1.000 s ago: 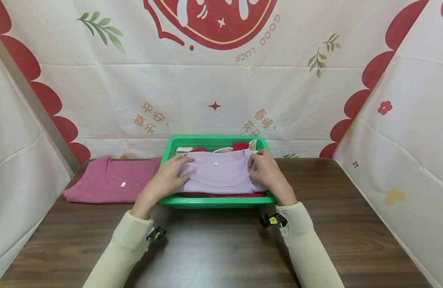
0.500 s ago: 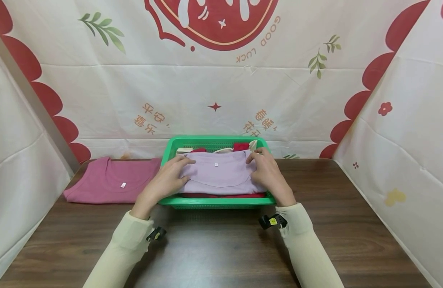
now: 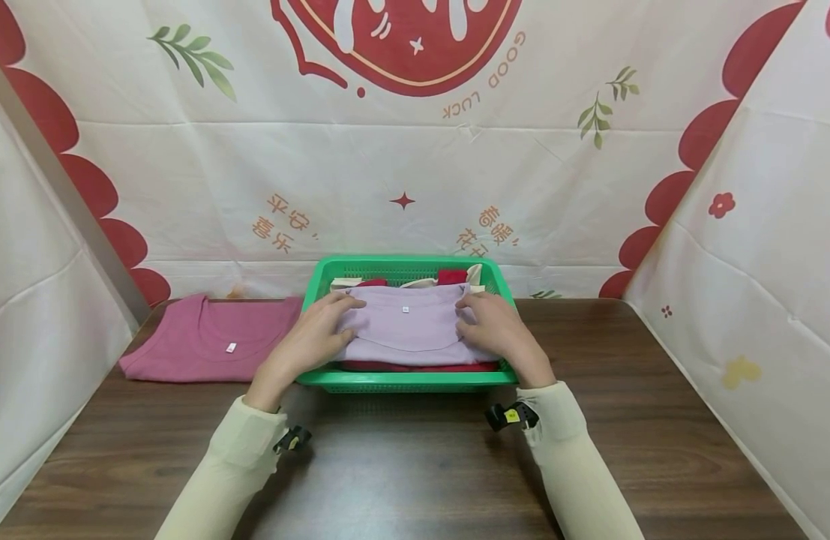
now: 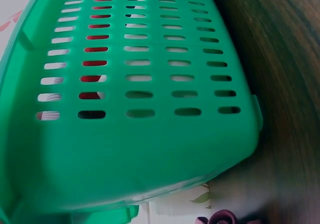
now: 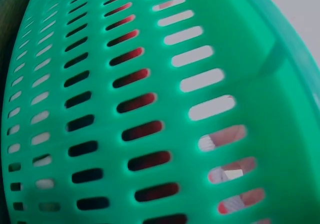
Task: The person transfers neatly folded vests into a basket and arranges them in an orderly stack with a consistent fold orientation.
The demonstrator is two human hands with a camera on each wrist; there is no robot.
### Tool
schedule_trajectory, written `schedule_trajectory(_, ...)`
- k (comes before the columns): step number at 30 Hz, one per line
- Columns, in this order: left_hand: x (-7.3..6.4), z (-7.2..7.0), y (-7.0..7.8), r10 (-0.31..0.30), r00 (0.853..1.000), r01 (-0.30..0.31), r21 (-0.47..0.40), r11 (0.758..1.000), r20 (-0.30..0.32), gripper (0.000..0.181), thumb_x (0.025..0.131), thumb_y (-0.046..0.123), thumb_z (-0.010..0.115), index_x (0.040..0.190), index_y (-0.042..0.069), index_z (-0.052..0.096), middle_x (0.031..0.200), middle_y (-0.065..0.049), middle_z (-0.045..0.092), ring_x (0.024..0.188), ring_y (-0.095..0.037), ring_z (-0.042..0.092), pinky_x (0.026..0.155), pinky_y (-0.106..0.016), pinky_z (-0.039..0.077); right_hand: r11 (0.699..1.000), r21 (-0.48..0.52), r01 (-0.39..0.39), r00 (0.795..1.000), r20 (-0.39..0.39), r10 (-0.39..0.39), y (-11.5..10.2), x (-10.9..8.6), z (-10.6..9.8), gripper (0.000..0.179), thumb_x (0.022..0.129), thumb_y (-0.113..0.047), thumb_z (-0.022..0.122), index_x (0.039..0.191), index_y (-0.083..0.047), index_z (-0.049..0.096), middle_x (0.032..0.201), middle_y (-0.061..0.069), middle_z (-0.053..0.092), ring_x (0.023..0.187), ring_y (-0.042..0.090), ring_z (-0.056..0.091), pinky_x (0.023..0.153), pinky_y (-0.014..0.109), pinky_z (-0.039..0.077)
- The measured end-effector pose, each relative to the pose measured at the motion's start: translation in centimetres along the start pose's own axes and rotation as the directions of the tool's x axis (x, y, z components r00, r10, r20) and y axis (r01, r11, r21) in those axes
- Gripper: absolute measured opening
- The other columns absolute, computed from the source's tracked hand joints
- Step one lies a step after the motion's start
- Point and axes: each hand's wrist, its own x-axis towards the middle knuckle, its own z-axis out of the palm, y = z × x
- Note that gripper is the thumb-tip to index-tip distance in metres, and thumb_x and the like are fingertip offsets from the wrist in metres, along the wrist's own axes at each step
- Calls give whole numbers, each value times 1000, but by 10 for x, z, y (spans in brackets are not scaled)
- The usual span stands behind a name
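Note:
In the head view a folded lavender shirt with a small white neck label lies on top of the clothes in a green plastic basket. My left hand rests on the shirt's left side, thumb and fingers spread apart. Over on the right side, my right hand touches the shirt with its fingers loosely bent and the thumb apart. Both wrist views look at the slotted outside of the basket; through the slots in the right wrist view, fingers show beside pale cloth.
A folded pink shirt lies on the dark wooden table, left of the basket. Red cloth and cream cloth show behind the lavender shirt. A printed white curtain hangs behind the table and along its sides.
My right hand has shifted from the shirt's back right corner a little inward, to the left, and its fingertips are now lower on the cloth. The left hand stays in place.

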Motion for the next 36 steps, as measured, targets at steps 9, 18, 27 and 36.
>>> schedule_trajectory(9, -2, -4, -1, -33, 999, 30, -92, 995, -34, 41, 101, 21, 65, 138, 3, 63, 144, -18, 58, 134, -36, 55, 112, -57, 44, 986, 168, 18, 995, -96, -2, 3, -1, -6, 25, 97, -15, 63, 116, 0, 69, 148, 27, 50, 127, 43, 56, 102, 58, 51)
schedule_trajectory(18, -1, -13, -3, -38, 987, 23, -99, 995, -153, 40, 99, 15, 67, 137, 5, 64, 135, -17, 64, 107, -35, 65, 91, -50, 55, 966, 248, 68, 967, -254, -3, -5, -5, -16, 10, 98, -14, 63, 99, -6, 70, 138, 22, 59, 125, 37, 56, 87, 51, 55)
schedule_trajectory(27, -6, -14, -7, -66, 977, 29, -183, 983, -202, 37, 99, 11, 66, 135, 3, 64, 134, -19, 65, 120, -40, 64, 91, -54, 59, 928, 350, 130, 932, -361, 6, -22, -5, -13, 10, 98, -11, 63, 98, -4, 71, 117, 15, 67, 114, 31, 63, 91, 56, 58)
schedule_trajectory(36, -17, -23, -11, -83, 952, 25, -196, 980, -296, 35, 98, 7, 65, 132, 4, 65, 129, -16, 67, 115, -38, 68, 88, -52, 61, 910, 383, 157, 934, -357, -10, -45, -11, -10, 10, 97, -10, 63, 102, -6, 71, 114, 13, 68, 108, 29, 67, 91, 53, 59)
